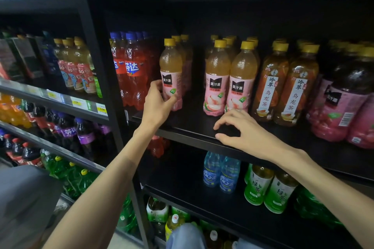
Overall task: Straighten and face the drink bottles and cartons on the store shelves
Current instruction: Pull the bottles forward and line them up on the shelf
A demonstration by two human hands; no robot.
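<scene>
My left hand (158, 103) grips the lower label of a peach juice bottle (171, 66) with a yellow cap and pink label, standing upright on the black shelf (194, 129). Two more peach juice bottles (229, 79) stand side by side to its right, labels facing out. My right hand (242, 133) rests on the shelf's front edge just below them, fingers spread and holding nothing. Further right stand oolong tea bottles (285, 83) with white label strips.
Red soda bottles (131, 70) stand left of the held bottle. Large pink-labelled bottles (344, 107) fill the far right. On the shelf below are blue water bottles (221, 174) and green tea bottles (269, 188). A black upright post (109, 87) divides off the left shelving.
</scene>
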